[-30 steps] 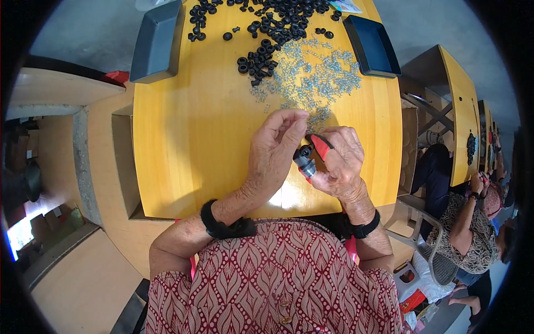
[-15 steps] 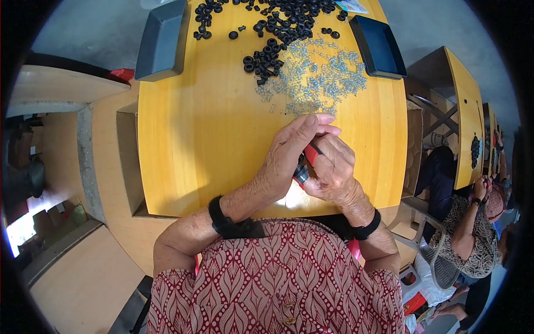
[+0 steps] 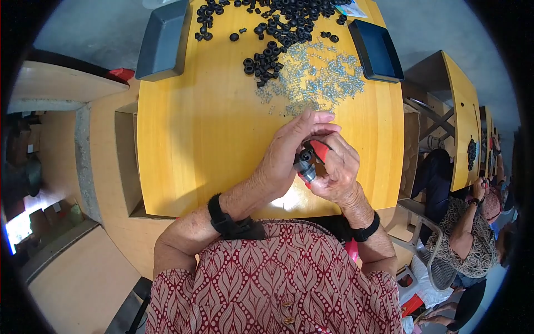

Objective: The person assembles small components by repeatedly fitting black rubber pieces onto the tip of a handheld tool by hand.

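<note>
My two hands meet over the near part of the table. The right hand [image 3: 340, 170] is closed round a tool with a red-and-black handle [image 3: 319, 149]. Dark round parts with a grey metallic band [image 3: 306, 167] show between my palms. My left hand [image 3: 282, 156] is cupped against them from the left, its fingers pressed together and reaching past the right hand's knuckles. What its fingers grip is hidden. Beyond the hands lie a spread of small, clear-silvery pieces like tiny springs [image 3: 311, 78] and a heap of black, round rubbery parts [image 3: 289, 22].
A dark grey tray [image 3: 161, 42] stands at the table's far left corner, a dark blue-black tray [image 3: 377, 51] at the far right. A printed packet [image 3: 351, 9] lies at the back edge. Another person [image 3: 467, 228] sits at a neighbouring table on the right, near a chair [image 3: 439, 267].
The right hand has turned slightly and shifted a little right, so the red handle and dark round parts show more between the palms. The left hand has barely moved.
</note>
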The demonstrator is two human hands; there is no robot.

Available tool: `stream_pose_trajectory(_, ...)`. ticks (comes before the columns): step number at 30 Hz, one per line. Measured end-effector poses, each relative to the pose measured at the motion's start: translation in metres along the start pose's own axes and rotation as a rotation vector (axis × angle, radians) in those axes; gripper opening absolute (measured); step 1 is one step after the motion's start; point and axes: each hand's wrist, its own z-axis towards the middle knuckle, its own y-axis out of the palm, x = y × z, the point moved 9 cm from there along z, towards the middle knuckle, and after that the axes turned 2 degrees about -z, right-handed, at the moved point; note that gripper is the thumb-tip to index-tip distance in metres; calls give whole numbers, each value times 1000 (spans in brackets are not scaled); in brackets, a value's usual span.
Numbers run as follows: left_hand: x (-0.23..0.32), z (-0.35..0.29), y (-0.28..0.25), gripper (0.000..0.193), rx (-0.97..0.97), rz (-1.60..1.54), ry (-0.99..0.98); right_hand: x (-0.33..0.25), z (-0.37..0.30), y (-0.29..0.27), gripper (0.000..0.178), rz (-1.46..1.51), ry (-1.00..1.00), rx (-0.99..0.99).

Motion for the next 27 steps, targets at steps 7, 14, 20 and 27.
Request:
stream_pose_trajectory(7, -8, 1, 4, 60, -53, 7, -64, -6, 4, 5, 30, -10, -87, -17)
stream_pose_trajectory(14, -8, 0, 5, 60, -22, 18, -88, -10, 1, 10, 29, 48, -149, -39)
stream_pose_trajectory(20, 4, 3, 14, 58, -77, 31, -18, -10, 6, -6, 26, 34, -135, 27)
stream_pose_trajectory(27, -1, -9, -12, 50, 49, 43, -97, -1, 3, -23, 31, -108, -91, 86)
